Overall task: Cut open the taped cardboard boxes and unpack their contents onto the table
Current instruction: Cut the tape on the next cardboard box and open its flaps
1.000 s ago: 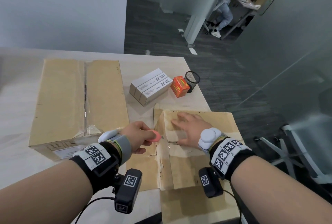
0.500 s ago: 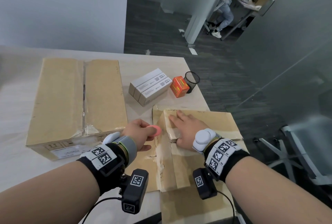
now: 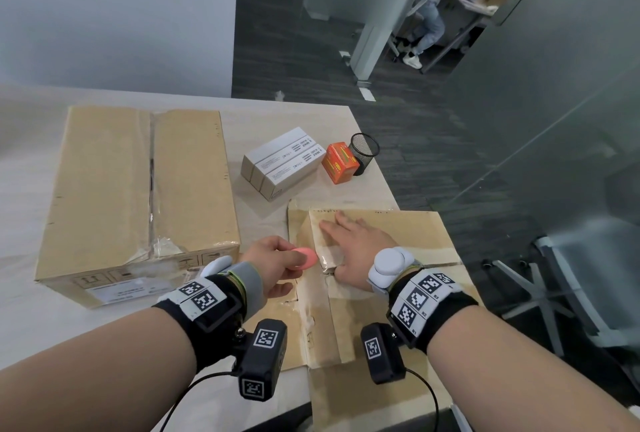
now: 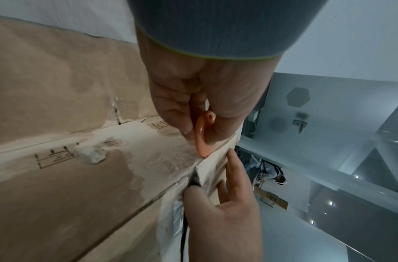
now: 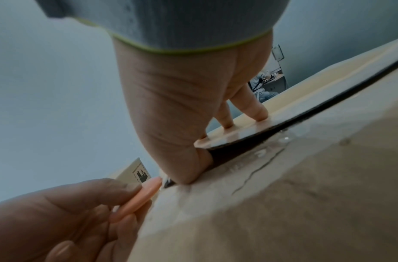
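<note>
A small, smooth, rounded pink plastic cutter (image 3: 304,258) was pinched between thumb and curled fingers of the left hand (image 3: 273,263), its tip set against the glossy clear tape at the corner seam of the near cardboard box (image 3: 388,231). That box, matte brown corrugated board with wrinkled tape, sat at the bench's 4 o'clock corner. The right hand (image 3: 356,244) was laid flat on its top flap, fingers straight and spread, thumb at the seam; nothing was grasped. A dark gap under the flap was seen from the right wrist. A larger taped cardboard box (image 3: 138,196) lay at 10 o'clock on the pale bench (image 3: 20,293). Toward 1 o'clock stood rectangular white cartons (image 3: 282,161), an orange carton (image 3: 338,162) and a black mesh cup (image 3: 364,153).
</note>
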`<action>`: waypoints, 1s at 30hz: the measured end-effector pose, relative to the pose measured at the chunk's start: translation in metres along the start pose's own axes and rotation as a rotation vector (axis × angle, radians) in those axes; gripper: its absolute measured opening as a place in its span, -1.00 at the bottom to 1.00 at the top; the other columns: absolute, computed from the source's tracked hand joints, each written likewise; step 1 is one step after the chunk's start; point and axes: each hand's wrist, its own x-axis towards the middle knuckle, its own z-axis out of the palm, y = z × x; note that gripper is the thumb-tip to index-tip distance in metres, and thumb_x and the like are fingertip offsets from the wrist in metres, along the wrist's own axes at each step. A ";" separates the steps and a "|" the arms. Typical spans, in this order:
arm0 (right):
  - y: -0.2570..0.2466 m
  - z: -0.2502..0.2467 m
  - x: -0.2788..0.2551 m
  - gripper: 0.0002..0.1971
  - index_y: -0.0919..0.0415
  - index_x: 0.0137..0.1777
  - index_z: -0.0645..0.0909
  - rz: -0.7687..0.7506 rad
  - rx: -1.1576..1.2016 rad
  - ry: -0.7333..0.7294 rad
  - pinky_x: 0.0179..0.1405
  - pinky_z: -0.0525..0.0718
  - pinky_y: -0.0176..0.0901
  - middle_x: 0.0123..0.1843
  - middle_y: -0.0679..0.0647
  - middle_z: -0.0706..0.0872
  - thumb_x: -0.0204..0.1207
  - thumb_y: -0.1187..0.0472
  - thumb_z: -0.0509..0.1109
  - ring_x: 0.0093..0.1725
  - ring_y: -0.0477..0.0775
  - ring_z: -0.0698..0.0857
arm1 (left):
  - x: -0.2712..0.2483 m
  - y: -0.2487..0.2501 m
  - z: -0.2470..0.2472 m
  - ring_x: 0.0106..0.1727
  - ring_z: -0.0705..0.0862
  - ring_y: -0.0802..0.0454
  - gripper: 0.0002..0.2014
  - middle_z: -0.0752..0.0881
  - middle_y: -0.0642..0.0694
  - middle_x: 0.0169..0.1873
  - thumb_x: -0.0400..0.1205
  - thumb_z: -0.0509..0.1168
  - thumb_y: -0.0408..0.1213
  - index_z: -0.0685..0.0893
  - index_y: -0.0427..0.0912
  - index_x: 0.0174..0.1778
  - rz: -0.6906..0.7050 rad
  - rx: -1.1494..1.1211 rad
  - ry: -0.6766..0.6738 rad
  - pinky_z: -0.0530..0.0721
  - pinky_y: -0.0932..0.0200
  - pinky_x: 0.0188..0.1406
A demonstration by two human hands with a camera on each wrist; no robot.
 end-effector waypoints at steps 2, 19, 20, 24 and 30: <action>0.001 -0.001 0.000 -0.12 -0.21 0.74 0.00 0.001 0.012 -0.001 0.54 0.48 0.17 0.82 -0.02 -0.05 0.49 -0.02 0.39 0.71 0.36 0.22 | 0.001 0.001 0.002 -0.28 0.74 0.02 -0.85 0.79 -0.15 -0.21 0.59 0.47 -0.42 0.62 -0.15 -0.10 -0.004 -0.003 -0.004 0.61 0.21 -0.47; 0.002 -0.007 0.005 -0.25 -0.34 0.63 0.22 0.011 0.118 0.055 0.55 0.47 0.10 0.81 -0.06 0.09 0.47 -0.27 0.44 0.69 0.15 0.34 | -0.002 -0.006 -0.003 -0.35 0.73 0.05 -0.84 0.80 -0.09 -0.35 0.56 0.47 -0.43 0.63 -0.12 -0.17 -0.036 0.074 -0.153 0.56 0.25 -0.54; 0.002 -0.008 0.006 -0.24 -0.34 0.63 0.23 0.014 0.126 0.054 0.55 0.47 0.08 0.81 -0.07 0.09 0.46 -0.28 0.45 0.69 0.13 0.35 | -0.001 -0.007 -0.003 -0.36 0.72 0.06 -0.82 0.79 -0.08 -0.36 0.56 0.47 -0.43 0.61 -0.11 -0.20 -0.039 0.058 -0.144 0.56 0.24 -0.53; 0.007 -0.010 0.004 -0.22 -0.32 0.66 0.23 -0.001 0.142 0.041 0.56 0.45 0.05 0.81 -0.08 0.08 0.46 -0.17 0.46 0.70 0.10 0.32 | 0.001 -0.005 -0.014 -0.32 0.75 0.05 -0.84 0.81 -0.08 -0.29 0.55 0.50 -0.38 0.64 -0.12 -0.13 -0.029 0.097 -0.103 0.58 0.24 -0.52; 0.014 -0.001 0.001 -0.28 -0.28 0.64 0.33 -0.010 0.192 0.072 0.59 0.32 -0.19 0.79 -0.22 0.09 0.48 -0.04 0.48 0.73 -0.13 0.21 | -0.007 -0.018 -0.042 -0.10 0.85 0.06 -0.78 0.87 -0.06 -0.06 0.52 0.59 -0.18 0.75 -0.06 0.02 0.059 0.389 -0.032 0.74 0.18 -0.41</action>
